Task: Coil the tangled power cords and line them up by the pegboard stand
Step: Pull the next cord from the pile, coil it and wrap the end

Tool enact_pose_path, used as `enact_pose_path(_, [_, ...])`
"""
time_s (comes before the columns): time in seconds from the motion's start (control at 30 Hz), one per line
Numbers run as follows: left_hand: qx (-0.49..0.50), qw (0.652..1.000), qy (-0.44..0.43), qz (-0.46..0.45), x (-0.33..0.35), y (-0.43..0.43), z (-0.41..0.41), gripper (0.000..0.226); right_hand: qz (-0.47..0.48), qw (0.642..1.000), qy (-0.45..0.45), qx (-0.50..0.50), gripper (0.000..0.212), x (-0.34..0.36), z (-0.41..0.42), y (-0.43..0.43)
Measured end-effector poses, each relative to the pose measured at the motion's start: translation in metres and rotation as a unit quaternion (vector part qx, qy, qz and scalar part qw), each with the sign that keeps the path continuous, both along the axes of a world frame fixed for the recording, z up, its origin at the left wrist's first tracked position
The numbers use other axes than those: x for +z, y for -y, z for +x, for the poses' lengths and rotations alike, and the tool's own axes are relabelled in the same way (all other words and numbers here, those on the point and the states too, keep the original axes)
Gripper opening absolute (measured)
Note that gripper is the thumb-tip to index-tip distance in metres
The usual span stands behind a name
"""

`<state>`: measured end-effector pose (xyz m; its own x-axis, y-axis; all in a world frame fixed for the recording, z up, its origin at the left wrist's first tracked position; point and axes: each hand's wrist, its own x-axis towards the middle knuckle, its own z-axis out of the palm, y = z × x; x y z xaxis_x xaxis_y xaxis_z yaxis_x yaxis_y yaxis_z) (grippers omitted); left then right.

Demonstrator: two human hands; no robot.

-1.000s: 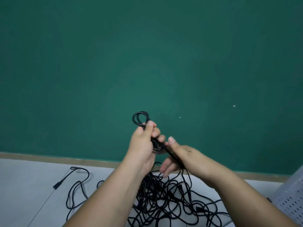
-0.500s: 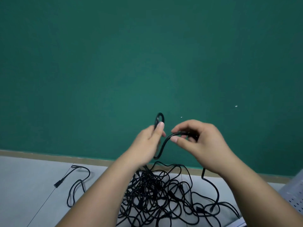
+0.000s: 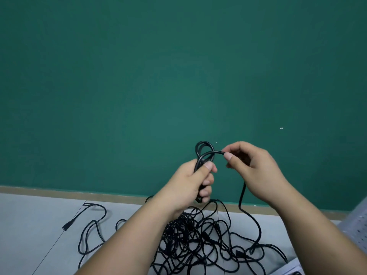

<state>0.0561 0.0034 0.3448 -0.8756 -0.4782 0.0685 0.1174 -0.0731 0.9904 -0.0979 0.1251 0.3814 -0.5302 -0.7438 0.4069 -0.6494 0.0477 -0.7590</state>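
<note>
I'm seeing a green wall (image 3: pixel 139 76) backing the grey floor (image 3: pixel 29 225), with a pegboard stand (image 3: pixel 357 225) edging in at its right edge. Black tangled cords (image 3: pixel 198 241) are sprawling by the floor's far edge. Above them the left hand (image 3: pixel 190 183) is gripping a small coil (image 3: pixel 204 149) and the right hand (image 3: pixel 256 169) is pinching its strand (image 3: pixel 241 197).

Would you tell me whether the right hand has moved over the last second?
Yes: the right hand, pinching the cord, rose from the baseboard toward the wall speck.

Green wall (image 3: pixel 139 76) meets pale grey floor (image 3: pixel 29 235) at tan baseboard (image 3: pixel 59 190).
</note>
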Motion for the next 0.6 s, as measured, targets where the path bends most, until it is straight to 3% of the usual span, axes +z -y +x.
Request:
enact_pose_path(0.1, [0.032,0.999,-0.016,0.009,0.005,0.003,0.002,0.033,0.023,0.998,-0.042,-0.037,0.007,-0.007,0.003,0.002])
enact_pose_path(0.17, [0.05,0.999,-0.014,0.002,0.01,0.001,0.003,0.051,0.007,0.995,-0.067,-0.069,0.005,-0.008,0.011,0.005])
enact_pose_path(0.3, [0.075,0.996,-0.02,-0.042,0.012,-0.009,0.001,0.07,-0.071,0.993,-0.024,-0.095,0.009,-0.003,0.029,0.013])
enact_pose_path(0.5, [0.12,0.959,0.009,-0.256,-0.001,-0.013,0.0,0.039,-0.132,0.987,0.08,-0.053,0.011,-0.001,0.035,0.016])
enact_pose_path(0.6, [0.121,0.946,0.027,-0.3,-0.001,-0.016,-0.002,0.031,-0.142,0.981,0.13,-0.027,0.017,-0.002,0.041,0.017])
